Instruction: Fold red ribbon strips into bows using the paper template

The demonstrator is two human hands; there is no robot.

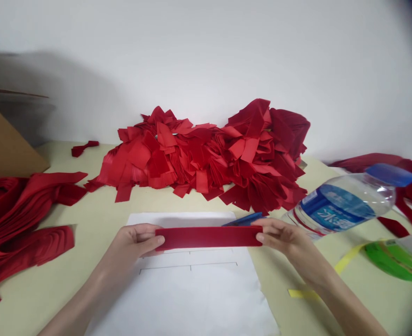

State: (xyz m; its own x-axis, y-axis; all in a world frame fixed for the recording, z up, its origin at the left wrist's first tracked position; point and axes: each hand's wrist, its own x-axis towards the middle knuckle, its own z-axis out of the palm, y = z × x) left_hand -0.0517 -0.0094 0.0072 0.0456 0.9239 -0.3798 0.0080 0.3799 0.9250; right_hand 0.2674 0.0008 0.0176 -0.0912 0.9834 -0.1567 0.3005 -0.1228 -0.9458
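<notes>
A dark red velvet ribbon strip (pixel 209 237) is stretched level between my two hands. My left hand (pixel 138 242) pinches its left end between thumb and fingers, while my right hand (pixel 283 237) pinches the right end. Beneath the strip lies a white paper sheet (pixel 188 303) with thin ruled lines and short tick marks. Part of a blue object (pixel 244 219), whose kind I cannot make out, shows behind the strip near my right fingers.
A big heap of cut red ribbon pieces (pixel 199 158) lies against the white wall. Folded red ribbon (pixel 20 210) is at left, beside a cardboard box (pixel 6 140). At right are a blue-capped plastic bottle (pixel 346 200), a green package (pixel 395 259) and a yellow strip (pixel 348 259).
</notes>
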